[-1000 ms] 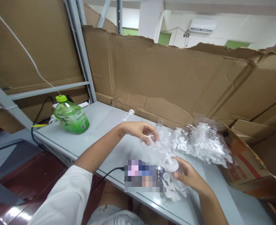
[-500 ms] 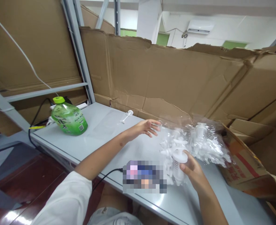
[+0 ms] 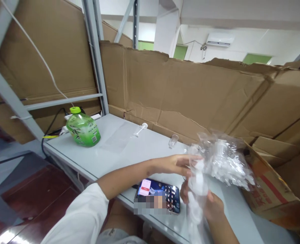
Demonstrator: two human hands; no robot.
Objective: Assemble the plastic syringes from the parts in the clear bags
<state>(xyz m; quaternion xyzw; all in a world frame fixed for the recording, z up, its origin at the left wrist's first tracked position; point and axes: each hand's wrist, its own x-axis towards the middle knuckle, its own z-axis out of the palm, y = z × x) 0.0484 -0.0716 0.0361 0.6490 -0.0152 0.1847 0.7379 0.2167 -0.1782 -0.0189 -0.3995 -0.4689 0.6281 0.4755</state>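
A clear plastic bag of white plastic parts (image 3: 197, 210) hangs upright over the front right of the table. My right hand (image 3: 214, 205) is closed around its middle, fingers curled behind and thumb on the right side. At the bag's upper end, my left hand (image 3: 182, 163) reaches in from the left with thumb and fingers closed on the plastic; its fingertips are partly blurred behind the film. Against the cardboard at the back lies a small clear ribbed cup (image 3: 173, 140). Farther left lies a white plunger-like piece (image 3: 141, 129).
Another bag of white parts (image 3: 230, 162) lies at right, beside a cardboard box (image 3: 267, 184). A phone (image 3: 162, 195) with a lit screen rests near the front edge. A green bottle (image 3: 82, 128) stands at left near a flat clear sheet (image 3: 118, 139). Cardboard (image 3: 190, 91) walls the back.
My left hand has moved right and down onto the bag. The ribbed cup now shows near where that hand was. The bag in my right hand is lifted and hangs lengthwise.
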